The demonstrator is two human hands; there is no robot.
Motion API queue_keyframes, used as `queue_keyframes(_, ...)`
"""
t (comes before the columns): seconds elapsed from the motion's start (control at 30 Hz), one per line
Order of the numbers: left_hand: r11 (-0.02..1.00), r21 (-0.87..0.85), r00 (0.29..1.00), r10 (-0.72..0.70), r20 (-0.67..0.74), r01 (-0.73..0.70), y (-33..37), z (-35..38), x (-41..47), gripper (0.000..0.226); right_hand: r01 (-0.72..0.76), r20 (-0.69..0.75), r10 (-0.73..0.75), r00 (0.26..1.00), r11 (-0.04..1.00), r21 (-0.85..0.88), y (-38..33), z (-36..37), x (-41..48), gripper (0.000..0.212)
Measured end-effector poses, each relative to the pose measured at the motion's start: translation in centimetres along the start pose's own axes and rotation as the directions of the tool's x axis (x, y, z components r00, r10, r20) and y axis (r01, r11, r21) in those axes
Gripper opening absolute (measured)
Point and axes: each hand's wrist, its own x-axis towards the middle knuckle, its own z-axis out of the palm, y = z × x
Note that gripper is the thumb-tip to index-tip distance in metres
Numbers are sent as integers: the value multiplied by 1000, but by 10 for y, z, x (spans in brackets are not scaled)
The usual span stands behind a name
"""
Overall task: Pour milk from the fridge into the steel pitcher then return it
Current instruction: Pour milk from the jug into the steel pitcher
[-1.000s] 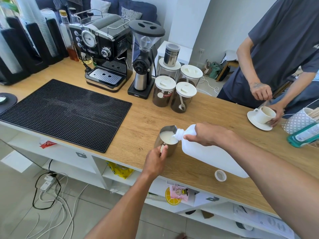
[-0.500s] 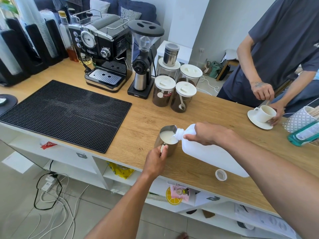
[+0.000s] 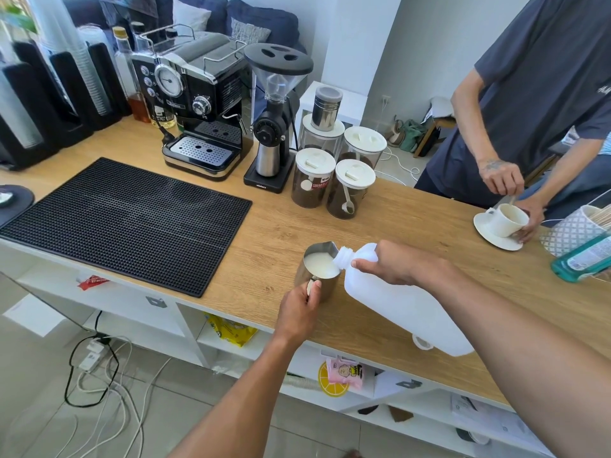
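While the white milk jug [image 3: 396,309] lies tilted low over the wooden desk [image 3: 281,226], its open mouth sits right at the far-right rim of the steel pitcher [image 3: 301,275]. White milk [image 3: 320,264] stands high inside the pitcher. The right grip [image 3: 396,264] is wrapped round the jug's shoulder just behind the neck, with the thumb on the near side. The left grip [image 3: 299,309] holds the pitcher's handle from the near side, fingers curled and thumb on top. The pitcher stands upright on the desk near its front edge, a little to the right of the black rubber mat [image 3: 125,216]. The jug's white cap [image 3: 422,342] lies on the desk by the jug's base, partly hidden by it.

At the back of the desk stand an espresso machine [image 3: 195,104] and a coffee grinder [image 3: 274,120]. Beside them are 4 clear jars with white lids [image 3: 312,178], and 1 of the jars carries a steel canister [image 3: 326,109] on top. At the far right another person [image 3: 545,94] has both hands at a white cup [image 3: 510,219] on a saucer [image 3: 492,238]. Just beside those are a patterned holder of sticks [image 3: 572,229] and a teal bottle [image 3: 582,259].
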Motion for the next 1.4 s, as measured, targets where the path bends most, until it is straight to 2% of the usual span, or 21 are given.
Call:
queue_keyframes(0.3, 999, 6, 998, -48, -38, 48, 2, -3, 6, 45, -16, 2, 16, 1000, 990, 143, -7, 8, 4, 53)
queue_keyframes(0.57, 999, 14, 997, -50, -61, 51, 2, -13, 15, 48, -65, -69, 94, 993, 936, 347, 4, 10, 22, 64)
queue_keyframes(0.77, 999, 15, 997, -47, -60, 48, 2, -16, 21, 46, 39, -133, 34, 990, 859, 510, 3, 2, 28, 63)
queue_keyframes(0.97, 998, 10, 997, -54, -51, 54, 5, -21, 23, 46, 82, -208, 58, 976, 790, 607, 2, 1, 29, 62)
queue_keyframes(1.13, 998, -1, 997, -61, -53, 61, 7, -22, 27, 47, 176, -271, 40, 962, 668, 723, 5, 11, 30, 60)
queue_keyframes(1.4, 999, 1, 997, -47, -54, 47, 11, -23, 29, 48, 306, -458, 153, 876, 557, 772, 8, 27, 24, 74)
